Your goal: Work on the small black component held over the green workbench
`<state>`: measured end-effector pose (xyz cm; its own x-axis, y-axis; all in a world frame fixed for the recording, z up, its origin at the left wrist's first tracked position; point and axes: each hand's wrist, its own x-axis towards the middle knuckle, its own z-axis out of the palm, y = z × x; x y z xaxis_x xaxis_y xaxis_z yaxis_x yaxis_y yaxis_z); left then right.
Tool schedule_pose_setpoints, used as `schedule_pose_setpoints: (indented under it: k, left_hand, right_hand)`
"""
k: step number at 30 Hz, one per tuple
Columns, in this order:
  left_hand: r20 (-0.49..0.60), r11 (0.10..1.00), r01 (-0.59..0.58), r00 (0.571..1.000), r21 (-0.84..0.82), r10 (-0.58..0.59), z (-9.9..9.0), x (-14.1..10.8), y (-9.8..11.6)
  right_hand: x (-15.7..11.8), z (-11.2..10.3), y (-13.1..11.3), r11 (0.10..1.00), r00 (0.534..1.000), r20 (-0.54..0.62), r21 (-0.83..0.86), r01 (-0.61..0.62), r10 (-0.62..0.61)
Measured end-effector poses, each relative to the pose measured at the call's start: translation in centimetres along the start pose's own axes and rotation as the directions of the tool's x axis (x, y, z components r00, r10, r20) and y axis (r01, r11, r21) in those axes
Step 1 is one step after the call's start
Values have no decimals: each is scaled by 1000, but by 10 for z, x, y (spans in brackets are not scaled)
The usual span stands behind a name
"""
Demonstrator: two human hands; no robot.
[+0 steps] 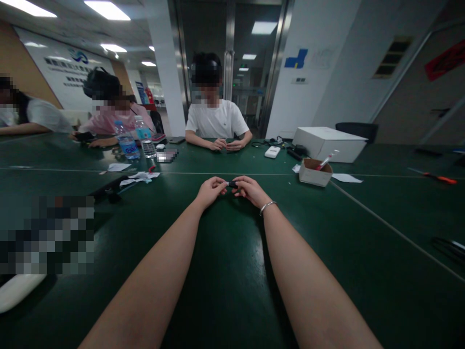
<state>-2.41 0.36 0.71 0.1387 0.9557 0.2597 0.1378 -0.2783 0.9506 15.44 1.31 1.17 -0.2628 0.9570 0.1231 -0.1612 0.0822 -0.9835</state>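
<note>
My left hand (210, 192) and right hand (254, 192) pinch opposite ends of the small dark object (232, 184) over the desk (225, 271), so I should keep both grips light and aligned.

Black and silver object (231, 184), dark green table (225, 261), white box (325, 145)

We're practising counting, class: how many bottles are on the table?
2: the left bottle and, close beside it, the right bottle, both toward the far left of the table. Others might be hidden.
</note>
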Motion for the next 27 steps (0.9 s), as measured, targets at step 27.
schedule_pose_setpoints:
  k: [27]
  left_hand:
    - [16, 997, -66, 998, 49, 65, -2, 1, -2]
  right_hand:
    - [6, 0, 2, 1000, 999, -49, 12, -22, 23]
